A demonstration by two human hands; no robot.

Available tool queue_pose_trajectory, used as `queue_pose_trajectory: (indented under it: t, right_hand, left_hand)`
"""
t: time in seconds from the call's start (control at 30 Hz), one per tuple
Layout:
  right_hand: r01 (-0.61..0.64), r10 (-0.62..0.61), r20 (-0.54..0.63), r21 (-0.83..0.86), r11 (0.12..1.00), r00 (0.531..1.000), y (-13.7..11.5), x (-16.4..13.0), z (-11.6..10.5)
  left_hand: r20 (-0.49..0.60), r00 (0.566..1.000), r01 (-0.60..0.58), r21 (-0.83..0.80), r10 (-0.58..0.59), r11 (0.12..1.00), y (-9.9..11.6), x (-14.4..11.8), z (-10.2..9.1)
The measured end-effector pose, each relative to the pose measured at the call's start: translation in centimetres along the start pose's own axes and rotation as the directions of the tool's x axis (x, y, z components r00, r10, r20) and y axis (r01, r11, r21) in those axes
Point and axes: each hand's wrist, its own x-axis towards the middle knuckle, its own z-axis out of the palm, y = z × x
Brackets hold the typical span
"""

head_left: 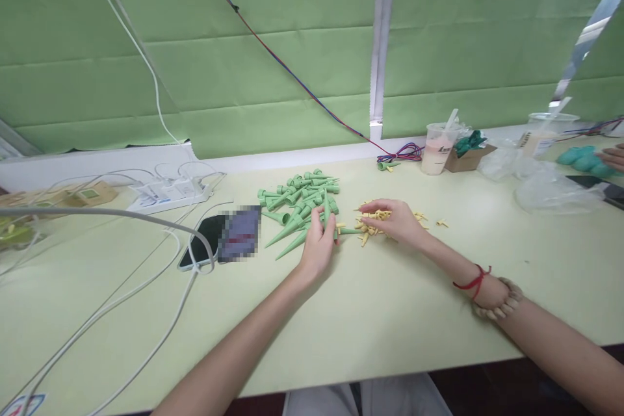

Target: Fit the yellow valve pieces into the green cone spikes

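Note:
My left hand (pixel 319 247) is closed around a green plastic watering spike (pixel 327 203), its tip pointing up. A small yellow plastic piece (pixel 340 227) shows at the fingers of that hand; whether it is fixed to the spike I cannot tell. Behind and to the left lies a heap of green spikes (pixel 297 198), some with round caps. My right hand (pixel 397 224) hovers over a pile of small yellow pieces (pixel 373 224), thumb and fingers apart, and nothing shows between them. A lone yellow piece (pixel 442 223) lies to the right of the pile.
Left of the heap are a phone (pixel 207 240), a blurred-out dark object (pixel 240 234), loose white cables (pixel 170 338) and a power strip (pixel 170 194). At the back right stand a drink cup (pixel 436 153), a small cardboard box (pixel 470 159) and clear plastic bags (pixel 541 185). Another person's hand (pixel 613 157) shows far right.

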Motion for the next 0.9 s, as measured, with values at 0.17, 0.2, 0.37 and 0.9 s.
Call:
queue_pose_trajectory:
  t: [0.17,0.2,0.37,0.9]
  right_hand:
    - [-0.09,0.086,-0.064,-0.054,0.994,0.994,1.3,0.3,-0.3]
    - [-0.094,0.088,-0.08,-0.072,0.993,0.993,1.4,0.3,-0.3]
    - [-0.044,0.042,-0.156,-0.007,0.999,0.987,0.3,0.3,-0.1]
    - [0.221,-0.226,0.07,0.076,0.972,0.971,-3.8,-1.6,2.0]
  left_hand:
    - [0.089,0.995,0.045,-0.091,-0.037,0.995,0.0,0.0,0.0]
    - [0.098,0.994,0.052,-0.104,-0.041,0.993,0.0,0.0,0.0]
    - [0.114,0.993,0.041,-0.174,-0.021,0.984,0.7,-0.3,0.2]
    - [0.171,0.984,-0.038,-0.059,0.048,0.998,1.2,-0.8,0.2]
